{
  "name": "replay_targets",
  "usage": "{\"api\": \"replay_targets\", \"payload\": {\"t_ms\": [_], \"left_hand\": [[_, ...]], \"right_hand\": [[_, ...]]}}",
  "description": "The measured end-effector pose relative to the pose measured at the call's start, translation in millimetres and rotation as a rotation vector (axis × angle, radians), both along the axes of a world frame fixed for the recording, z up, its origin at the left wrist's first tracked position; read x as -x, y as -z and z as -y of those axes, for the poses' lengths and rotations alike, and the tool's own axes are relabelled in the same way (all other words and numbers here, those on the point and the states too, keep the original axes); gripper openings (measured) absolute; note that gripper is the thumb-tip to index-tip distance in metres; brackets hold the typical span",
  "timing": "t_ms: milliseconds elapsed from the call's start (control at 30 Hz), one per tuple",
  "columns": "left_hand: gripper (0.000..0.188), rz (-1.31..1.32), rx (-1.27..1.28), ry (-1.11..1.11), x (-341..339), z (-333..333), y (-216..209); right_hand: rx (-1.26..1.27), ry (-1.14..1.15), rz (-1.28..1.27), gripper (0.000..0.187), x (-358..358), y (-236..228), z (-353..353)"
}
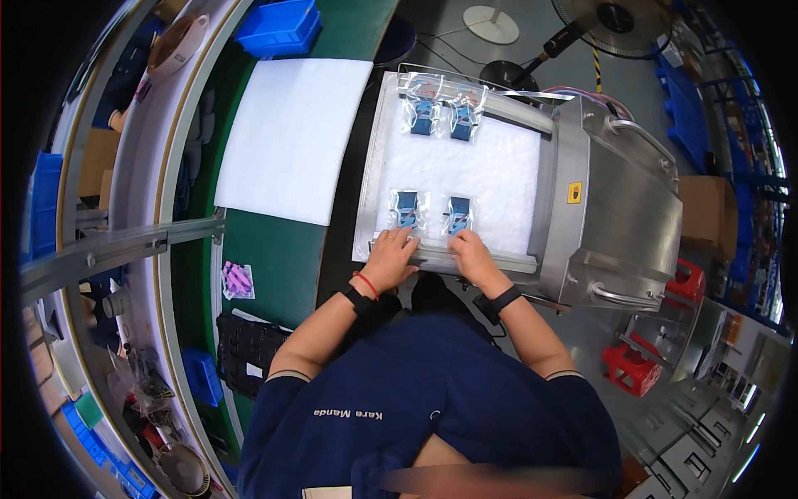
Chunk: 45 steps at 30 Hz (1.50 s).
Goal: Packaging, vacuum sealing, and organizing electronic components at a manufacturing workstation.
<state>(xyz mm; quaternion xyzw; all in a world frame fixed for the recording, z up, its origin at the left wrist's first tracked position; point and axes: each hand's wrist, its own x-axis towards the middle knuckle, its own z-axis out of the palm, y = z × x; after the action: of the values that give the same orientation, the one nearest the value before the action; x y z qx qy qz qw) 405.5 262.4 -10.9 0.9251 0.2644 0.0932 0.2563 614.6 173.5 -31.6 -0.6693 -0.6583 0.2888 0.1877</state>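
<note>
A metal chamber machine with its lid (619,195) raised lies before me, a white pad (465,170) on its bed. On the near side of the pad are two transparent plastic pouches with blue contents: the left pouch (407,209) and the right pouch (459,214). My left hand (389,264) rests at the near edge of the left pouch, fingers stretched out over the metal bar (432,252). At the right pouch's near edge, the fingers of my right hand (476,259) are bent together and seem to pinch it.
Two similar pouches (422,116) lie along the far bar. Left of the machine, a green bench (274,258) carries a white foam sheet (291,137), a blue bin (278,27) and a bag of pink pieces (238,281). A fan (615,18) and red stool (633,364) stand rightward.
</note>
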Motion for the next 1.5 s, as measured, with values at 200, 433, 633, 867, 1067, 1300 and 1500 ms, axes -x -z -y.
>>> {"api": "replay_targets", "payload": {"t_ms": [200, 433, 633, 867, 1067, 1300, 1500], "left_hand": [[0.043, 0.029, -0.065, 0.051, 11, 12, 6], [0.028, 0.109, -0.151, -0.015, 14, 11, 37], [0.028, 0.137, -0.163, 0.009, 18, 6, 37], [0.023, 0.116, -0.131, -0.007, 20, 5, 29], [0.042, 0.118, -0.018, -0.128, 12, 8, -1], [0.036, 0.037, 0.022, -0.477, 24, 19, -19], [0.027, 0.002, 0.016, -0.574, 31, 24, -13]], "right_hand": [[-0.15, -0.005, 0.165, 0.018, -11, -40, 17], [-0.364, -0.072, 0.214, 0.004, -16, 0, 34], [-0.323, -0.15, 0.261, 0.002, -17, 1, 34], [-0.178, -0.16, 0.17, 0.019, -37, -32, -14], [-0.467, 0.273, 0.309, 0.015, -146, -23, -194], [0.023, 0.252, 0.601, 0.024, -228, 44, -290], [-0.237, 0.186, 0.404, 0.013, -234, 35, -283]]}}
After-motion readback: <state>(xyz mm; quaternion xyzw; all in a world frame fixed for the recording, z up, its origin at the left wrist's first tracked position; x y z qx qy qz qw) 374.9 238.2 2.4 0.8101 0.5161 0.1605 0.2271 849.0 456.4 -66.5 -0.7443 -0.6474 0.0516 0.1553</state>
